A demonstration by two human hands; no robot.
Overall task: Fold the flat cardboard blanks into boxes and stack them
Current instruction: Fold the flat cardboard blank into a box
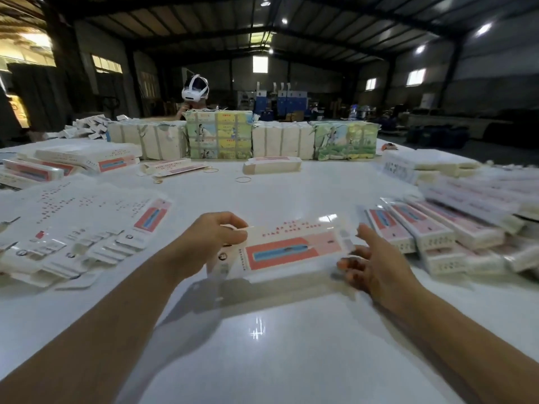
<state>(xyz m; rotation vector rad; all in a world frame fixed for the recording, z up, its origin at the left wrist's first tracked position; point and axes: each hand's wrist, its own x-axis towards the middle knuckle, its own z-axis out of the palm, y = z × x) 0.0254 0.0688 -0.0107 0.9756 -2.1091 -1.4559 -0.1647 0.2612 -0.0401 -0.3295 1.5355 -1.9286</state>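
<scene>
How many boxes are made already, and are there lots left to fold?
Too many to count: folded boxes are piled on the right. The left hand pinches one blank while the right hand reaches for its other end. A big spread of flat blanks waits on the left, so plenty remains.

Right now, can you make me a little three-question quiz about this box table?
1. True or false: the left hand pinches the box in the middle.
2. Where are the folded boxes stacked? A) right of the hands B) on the floor
3. Fill in: the flat blanks lie on the ___ side.

Key: 1 true. 2 A. 3 left. The right hand is open at the box's other end.
</scene>
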